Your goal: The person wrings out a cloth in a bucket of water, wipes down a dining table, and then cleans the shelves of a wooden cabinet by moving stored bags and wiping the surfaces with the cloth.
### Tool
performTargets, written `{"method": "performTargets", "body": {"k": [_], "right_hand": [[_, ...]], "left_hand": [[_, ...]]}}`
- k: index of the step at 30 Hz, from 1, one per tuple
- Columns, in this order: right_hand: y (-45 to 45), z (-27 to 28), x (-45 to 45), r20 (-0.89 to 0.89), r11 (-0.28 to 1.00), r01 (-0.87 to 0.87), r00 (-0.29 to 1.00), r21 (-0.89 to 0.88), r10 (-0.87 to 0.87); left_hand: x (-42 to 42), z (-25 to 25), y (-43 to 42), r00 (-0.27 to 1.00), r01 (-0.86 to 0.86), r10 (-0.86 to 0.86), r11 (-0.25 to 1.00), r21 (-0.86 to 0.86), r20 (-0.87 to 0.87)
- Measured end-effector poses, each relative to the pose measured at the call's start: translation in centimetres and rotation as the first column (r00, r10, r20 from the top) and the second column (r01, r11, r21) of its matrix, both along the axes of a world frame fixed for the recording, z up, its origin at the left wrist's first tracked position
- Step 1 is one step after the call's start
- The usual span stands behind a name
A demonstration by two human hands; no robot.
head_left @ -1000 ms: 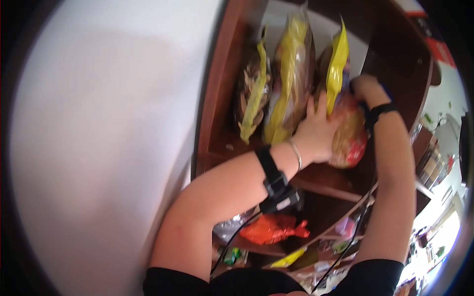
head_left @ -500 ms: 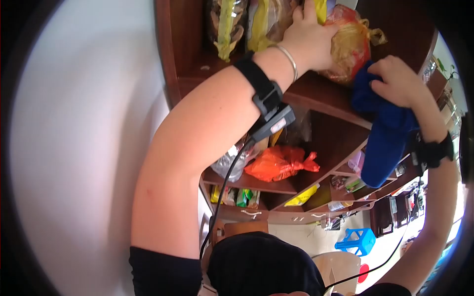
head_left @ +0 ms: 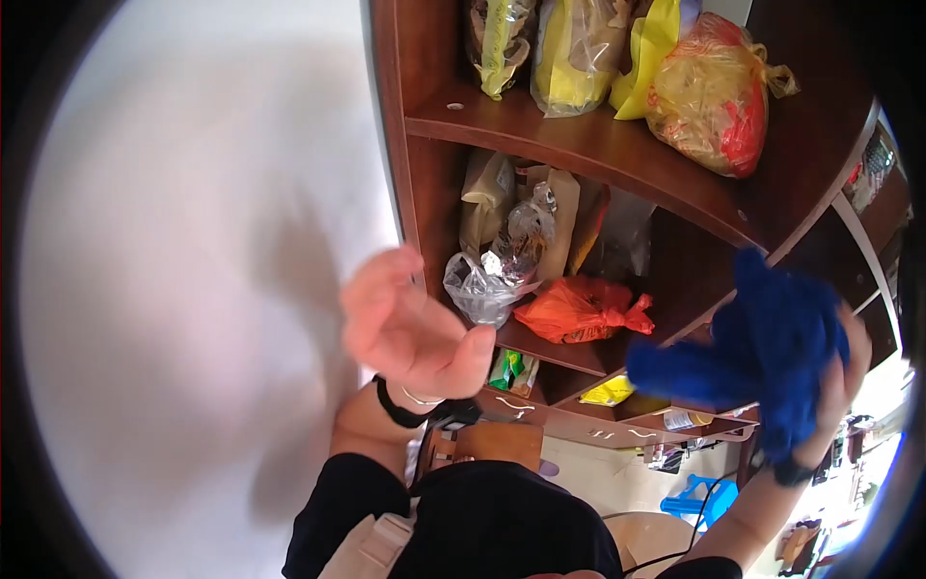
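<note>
My left hand (head_left: 420, 328) is raised in front of the wall and the left edge of the shelf unit, slightly blurred. Its thumb stands apart from the loosely curled fingers, and nothing is in it. On the right, my right hand (head_left: 837, 381) grips a bunched blue cloth (head_left: 772, 338), part of which hangs out to the left. The cloth covers most of those fingers. Above, on the upper shelf, sits a knotted yellow-and-red plastic bag (head_left: 714, 96), apart from both hands. Nearest my left hand on the shelf below is a clear plastic bag (head_left: 482, 294).
The brown shelf unit (head_left: 579, 154) holds several packets along its upper board. A red-orange plastic bag (head_left: 584, 311) lies in the middle compartment. The white wall (head_left: 174, 241) borders it on the left. A blue stool (head_left: 699, 497) stands on the floor below.
My left hand has come off the yellow-and-red bag and moved down and left. My right hand has lowered from the upper shelf edge with the blue cloth, now more bunched up.
</note>
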State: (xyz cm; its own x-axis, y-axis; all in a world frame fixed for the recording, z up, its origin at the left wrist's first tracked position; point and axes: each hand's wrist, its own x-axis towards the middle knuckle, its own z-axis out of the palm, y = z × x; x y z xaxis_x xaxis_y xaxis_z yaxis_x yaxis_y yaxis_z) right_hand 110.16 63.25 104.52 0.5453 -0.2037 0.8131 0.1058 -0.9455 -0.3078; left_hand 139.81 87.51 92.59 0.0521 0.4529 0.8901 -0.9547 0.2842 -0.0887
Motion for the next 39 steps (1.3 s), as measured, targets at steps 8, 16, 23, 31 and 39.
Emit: {"method": "performTargets", "body": {"k": [8, 16, 23, 31, 39], "right_hand": [[1.2, -13.2, -11.4, -0.04, 0.879, 0.073, 0.997, 0.472, -0.061], [-0.5, -21.2, -16.7, -0.11, 0.661, 0.061, 0.993, 0.748, 0.034], [0.3, -23.2, -14.9, -0.063, 0.572, 0.077, 0.997, 0.817, -0.043], [-0.8, -25.5, -13.1, -0.039, 0.453, -0.035, 0.988, 0.891, 0.151], [-0.2, -22.3, -10.6, -0.064, 0.446, -0.12, 0.924, 0.887, 0.376]], "left_hand": [[-2.5, -15.3, -3.9, 0.868, 0.152, 0.254, 0.683, 0.714, -0.427], [1.9, -19.4, -5.7, 0.448, 0.124, 0.661, 0.621, 0.774, -0.602], [6.2, -20.9, -10.7, 0.569, 0.184, 0.593, 0.583, 0.792, -0.569], [5.6, -19.5, -10.4, 0.583, 0.255, 0.467, 0.672, 0.695, -0.665], [4.4, -16.1, -7.2, 0.668, -0.16, 0.599, 0.695, 0.701, -0.442]]}}
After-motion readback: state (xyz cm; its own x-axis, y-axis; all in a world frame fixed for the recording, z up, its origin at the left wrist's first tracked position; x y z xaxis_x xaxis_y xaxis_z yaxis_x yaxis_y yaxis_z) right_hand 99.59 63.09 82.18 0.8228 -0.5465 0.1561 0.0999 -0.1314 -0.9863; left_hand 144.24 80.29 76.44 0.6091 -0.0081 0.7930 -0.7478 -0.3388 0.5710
